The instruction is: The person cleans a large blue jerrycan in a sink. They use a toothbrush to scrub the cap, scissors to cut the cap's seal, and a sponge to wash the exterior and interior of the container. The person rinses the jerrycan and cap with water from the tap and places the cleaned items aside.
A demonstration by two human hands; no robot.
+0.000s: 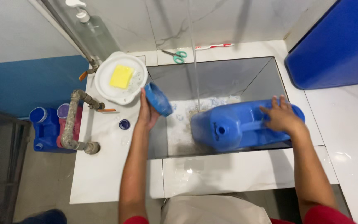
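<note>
A large blue plastic jerry can (237, 124) lies on its side inside a deep tiled sink basin (212, 79). My right hand (280, 116) rests flat on top of the can near its right end. My left hand (148, 114) holds a blue lid (158, 98) tilted over the basin's left edge. A thin stream of water (194, 58) falls from above into the basin just behind the can. A small dark blue cap (124, 124) lies on the white counter to the left of my left forearm.
A white dish (104, 81) holds a yellow sponge (121, 76) at the back left. A soap pump bottle (94, 33), green scissors (178, 56) and a toothbrush (214, 46) sit along the back wall. Metal pipes (73, 124), blue cans (42, 128) left; blue bin (336, 41) right.
</note>
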